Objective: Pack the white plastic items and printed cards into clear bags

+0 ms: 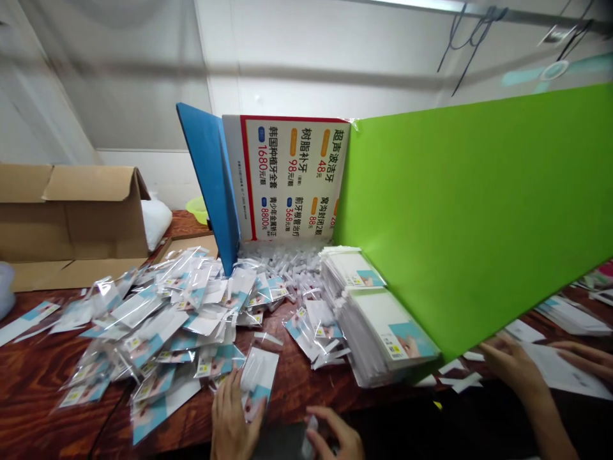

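My left hand (234, 409) is closed on a clear plastic packet (261, 374) with a white and blue printed card inside, thumb and fingers on it at the table's front edge. Beside it, my right hand (338, 437) pinches a small whitish piece (310, 434), too blurred to name its kind. Left of and behind my left hand spreads a loose heap of similar card packets (163, 326). To the right stand two stacks of cards (383, 326). Several small white pieces (297, 271) lie heaped behind, between the boards.
A green board (479, 217), a printed sign board (292, 179) and a blue board (211, 185) stand upright around the back and right. A cardboard box (71, 217) sits far left. Beyond the green board, another person's hands (514, 361) handle a white sheet (560, 370).
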Tool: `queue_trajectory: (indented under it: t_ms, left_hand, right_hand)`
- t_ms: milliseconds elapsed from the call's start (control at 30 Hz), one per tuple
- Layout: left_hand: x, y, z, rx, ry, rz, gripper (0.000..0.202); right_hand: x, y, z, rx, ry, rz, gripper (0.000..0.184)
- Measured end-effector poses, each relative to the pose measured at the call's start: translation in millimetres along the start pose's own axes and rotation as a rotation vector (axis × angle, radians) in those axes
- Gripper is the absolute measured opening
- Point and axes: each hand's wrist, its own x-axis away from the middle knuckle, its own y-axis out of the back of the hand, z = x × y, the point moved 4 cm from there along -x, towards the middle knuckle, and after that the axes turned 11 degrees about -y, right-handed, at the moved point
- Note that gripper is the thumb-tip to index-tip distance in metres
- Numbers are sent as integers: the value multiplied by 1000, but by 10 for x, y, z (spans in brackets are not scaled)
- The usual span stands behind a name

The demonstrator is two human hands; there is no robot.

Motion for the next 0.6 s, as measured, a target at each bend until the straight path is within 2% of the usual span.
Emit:
queue_trajectory:
  t_ms: [100,167,233,300,400,500,600]
  left_hand:
    - [-22,-5,-39,65,2,1,60]
    - [18,8,7,124,13,-41,54]
    - [89,63,100,203,38,-97,48]
    - [167,151,207,306,84,-108,44]
    - [257,322,322,483,201,-48,39]
    - [300,474,359,697,392,-7,43]
    - [287,529,320,904,607,49,53]
  right_hand:
    - [-122,-28,21,-163,-117,-132,31]
    - [-211,8,69,-222,-124,-238,32]
    - [-277,17,111,-279,-124,-268,33]
    - [-323,-20,121,-337,-171,-228,33]
    - [-366,-107,114,-370,-260,-176,37]
    - [-408,-169,153,-425,-291,-165,41]
    - [-440,-225,277,-546,-281,-33,40]
